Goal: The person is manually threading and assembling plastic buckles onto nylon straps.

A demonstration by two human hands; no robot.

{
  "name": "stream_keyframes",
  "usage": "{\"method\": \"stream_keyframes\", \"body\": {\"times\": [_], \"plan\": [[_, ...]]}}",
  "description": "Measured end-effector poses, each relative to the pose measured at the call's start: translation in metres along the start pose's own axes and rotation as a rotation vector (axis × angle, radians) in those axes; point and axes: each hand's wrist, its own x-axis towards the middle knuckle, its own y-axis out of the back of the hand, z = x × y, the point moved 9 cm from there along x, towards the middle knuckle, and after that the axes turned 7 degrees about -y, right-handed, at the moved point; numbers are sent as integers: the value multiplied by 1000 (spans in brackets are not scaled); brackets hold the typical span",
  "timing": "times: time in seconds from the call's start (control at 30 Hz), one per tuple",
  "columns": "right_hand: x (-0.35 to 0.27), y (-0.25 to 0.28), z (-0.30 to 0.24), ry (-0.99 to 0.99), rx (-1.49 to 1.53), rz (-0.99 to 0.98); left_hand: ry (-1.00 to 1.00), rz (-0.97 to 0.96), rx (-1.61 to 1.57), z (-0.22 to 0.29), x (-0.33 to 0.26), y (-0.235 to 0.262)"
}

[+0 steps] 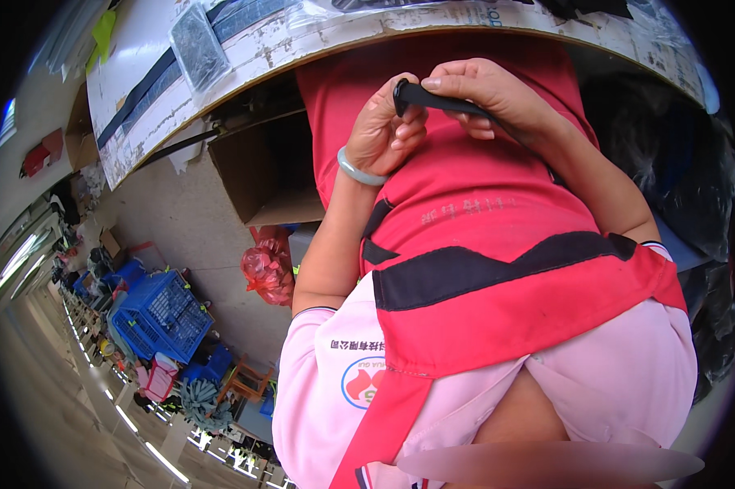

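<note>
Over the red apron (481, 179), my two hands meet just below the table edge on a black strap (445, 102). My left hand (386, 126), with a pale bangle (359, 169) on the wrist, pinches a dark ring or buckle-like piece (400, 96) at the strap's end. Thumb and fingers of my right hand (494, 94) close on the strap a short way along. Beyond the right fingers the strap runs back under the palm, where its far part is hidden.
A worn white worktable (261, 61) curves across the top, bearing a plastic-wrapped packet (200, 47) and dark strips. Below it stands an open cardboard box (261, 179). A red plastic bag (268, 269) and blue crates (163, 314) are on the left; black plastic bags (669, 163) on the right.
</note>
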Motion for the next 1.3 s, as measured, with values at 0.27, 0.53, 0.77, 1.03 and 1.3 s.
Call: {"method": "stream_keyframes", "body": {"times": [0.27, 0.53, 0.77, 1.03, 1.3], "plan": [[10, 11, -5, 208, -44, 118, -93, 117, 354, 5, 5, 14], [18, 23, -3, 203, -143, 128, -122, 346, 51, 7, -4, 26], [7, 20, -22, 626, -488, 230, -206, 425, 259, 10, -12, 28], [-7, 18, -23, 334, -438, 276, -576, 441, 824, 48, -12, -1], [7, 25, -6, 200, -379, 292, -668, 418, 991, 49, -14, -12]]}}
